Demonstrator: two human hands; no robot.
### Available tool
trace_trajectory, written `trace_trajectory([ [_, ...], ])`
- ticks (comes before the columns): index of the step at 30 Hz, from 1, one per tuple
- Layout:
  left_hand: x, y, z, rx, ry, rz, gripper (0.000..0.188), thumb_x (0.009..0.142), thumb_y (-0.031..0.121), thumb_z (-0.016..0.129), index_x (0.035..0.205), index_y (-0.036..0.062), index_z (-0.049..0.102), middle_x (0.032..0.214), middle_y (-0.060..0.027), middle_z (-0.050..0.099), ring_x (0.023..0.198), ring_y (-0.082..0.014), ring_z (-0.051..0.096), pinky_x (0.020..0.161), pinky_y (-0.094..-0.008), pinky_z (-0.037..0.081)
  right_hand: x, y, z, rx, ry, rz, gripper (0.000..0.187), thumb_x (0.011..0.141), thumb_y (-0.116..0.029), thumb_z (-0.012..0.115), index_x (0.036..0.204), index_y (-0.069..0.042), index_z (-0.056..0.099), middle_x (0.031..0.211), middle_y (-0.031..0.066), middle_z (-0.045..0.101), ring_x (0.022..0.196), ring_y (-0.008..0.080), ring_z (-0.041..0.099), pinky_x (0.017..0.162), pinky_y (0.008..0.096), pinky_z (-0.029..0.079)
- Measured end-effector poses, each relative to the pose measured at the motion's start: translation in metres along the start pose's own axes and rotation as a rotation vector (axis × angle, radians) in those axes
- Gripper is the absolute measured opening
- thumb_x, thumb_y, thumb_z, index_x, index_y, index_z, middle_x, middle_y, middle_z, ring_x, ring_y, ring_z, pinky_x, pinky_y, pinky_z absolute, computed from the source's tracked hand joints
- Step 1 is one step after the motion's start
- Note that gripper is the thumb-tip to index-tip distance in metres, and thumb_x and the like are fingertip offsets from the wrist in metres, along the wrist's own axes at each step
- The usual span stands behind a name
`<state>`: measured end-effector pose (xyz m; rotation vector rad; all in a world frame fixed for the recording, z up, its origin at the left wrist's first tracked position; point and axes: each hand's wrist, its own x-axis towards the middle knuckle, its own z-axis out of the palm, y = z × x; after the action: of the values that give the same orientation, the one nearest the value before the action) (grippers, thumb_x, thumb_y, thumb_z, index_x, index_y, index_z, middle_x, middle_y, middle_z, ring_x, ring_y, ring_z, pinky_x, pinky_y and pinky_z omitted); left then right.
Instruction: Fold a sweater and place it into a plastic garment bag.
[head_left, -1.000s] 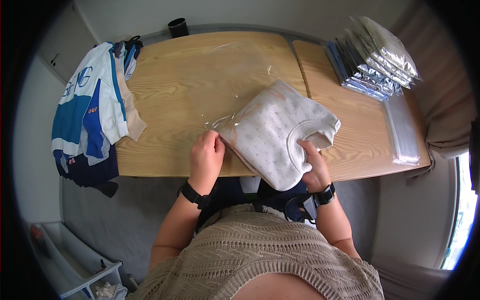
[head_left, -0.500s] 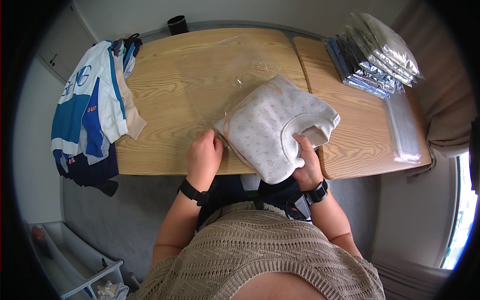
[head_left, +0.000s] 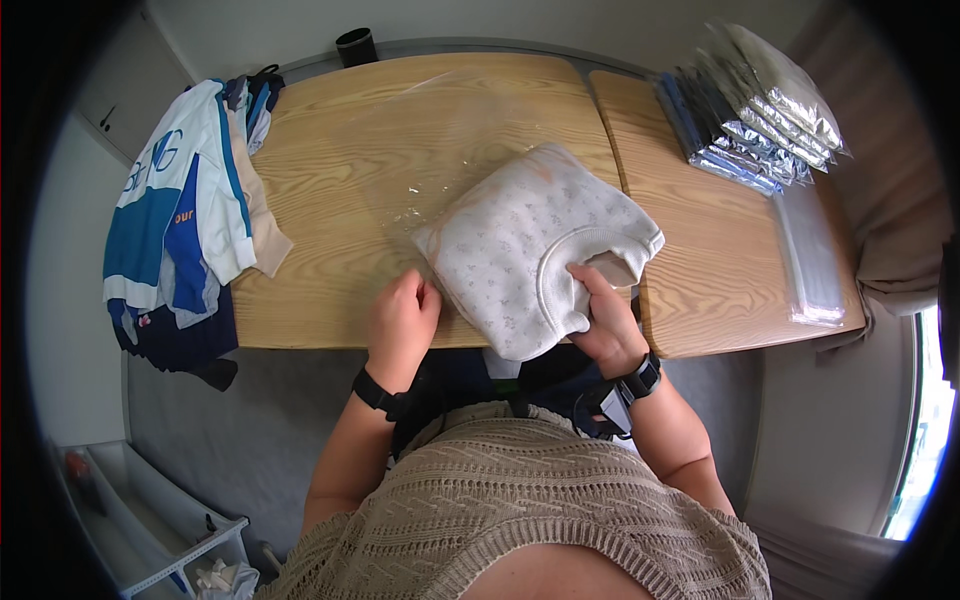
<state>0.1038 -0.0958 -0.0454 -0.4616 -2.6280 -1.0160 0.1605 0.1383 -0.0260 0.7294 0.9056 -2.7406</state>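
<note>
A folded pale grey sweatshirt (head_left: 515, 240) with a small floral print lies aslant at the front of the wooden table, its ribbed collar toward the right. My right hand (head_left: 610, 325) grips it at the collar, thumb on top and fingers hidden beneath the fabric. Behind and to the left of it, a clear plastic bag (head_left: 410, 190) lies flat, and the garment's far left part appears to be inside it. My left hand (head_left: 403, 325) is closed in a pinch by the garment's left corner, at the bag's near edge; the film between its fingers is hardly visible.
On the left a heap of clothes (head_left: 165, 220) hangs over the table edge. A stack of bagged garments (head_left: 750, 110) stands on the right-hand table (head_left: 690, 260), with flat clear bags (head_left: 805, 260) in front. A black bin (head_left: 355, 47) stands beyond; a white crate (head_left: 150, 520) sits lower left.
The sweatshirt has shifted a little to the left, with my right hand still on its collar. My left hand has moved slightly left and nearer me, and the bag's film has shifted.
</note>
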Motion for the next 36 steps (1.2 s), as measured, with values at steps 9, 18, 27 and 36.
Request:
trace_trajectory([
  [9, -0.029, 0.056, -0.004, -0.113, -0.528, 0.711, 0.044, 0.08, 0.023, 0.065, 0.115, -0.0032, 0.055, 0.118, -0.0169, 0.054, 0.109, -0.031, 0.051, 0.094, -0.0381, 0.041, 0.012, 0.0, 0.028, 0.127, -0.157, 0.059, 0.032, 0.095, -0.019, 0.046, 0.12, 0.001, 0.048, 0.117, 0.0116, 0.059, 0.107, 0.0239, 0.057, 0.097, 0.0392, 0.044],
  [18, -0.025, 0.046, 0.06, -0.049, -0.426, 0.212, 0.046, 0.084, 0.031, 0.061, 0.121, 0.0043, 0.054, 0.121, -0.0167, 0.056, 0.113, -0.0332, 0.051, 0.096, -0.0428, 0.039, 0.012, 0.019, 0.036, 0.19, -0.157, 0.085, 0.037, 0.096, -0.019, 0.045, 0.125, 0.003, 0.043, 0.124, 0.0138, 0.054, 0.114, 0.0271, 0.053, 0.1, 0.042, 0.041],
  [27, -0.022, 0.049, 0.062, 0.072, -0.263, 0.253, 0.059, 0.076, 0.035, 0.068, 0.121, 0.0012, 0.052, 0.122, -0.0159, 0.054, 0.115, -0.0322, 0.048, 0.098, -0.0442, 0.035, 0.059, 0.024, 0.038, 0.223, -0.223, 0.067, 0.039, 0.097, -0.018, 0.043, 0.129, 0.004, 0.039, 0.129, 0.017, 0.05, 0.117, 0.029, 0.05, 0.104, 0.0418, 0.038],
  [36, -0.023, 0.043, 0.06, 0.239, -0.235, 0.305, 0.072, 0.08, 0.043, 0.056, 0.134, -0.0015, 0.037, 0.138, -0.0231, 0.037, 0.131, -0.0398, 0.028, 0.109, -0.0501, 0.021, 0.114, 0.029, 0.078, 0.286, -0.205, 0.01, 0.038, 0.096, -0.015, 0.047, 0.128, 0.003, 0.04, 0.127, 0.0145, 0.052, 0.117, 0.0286, 0.05, 0.104, 0.0423, 0.038],
])
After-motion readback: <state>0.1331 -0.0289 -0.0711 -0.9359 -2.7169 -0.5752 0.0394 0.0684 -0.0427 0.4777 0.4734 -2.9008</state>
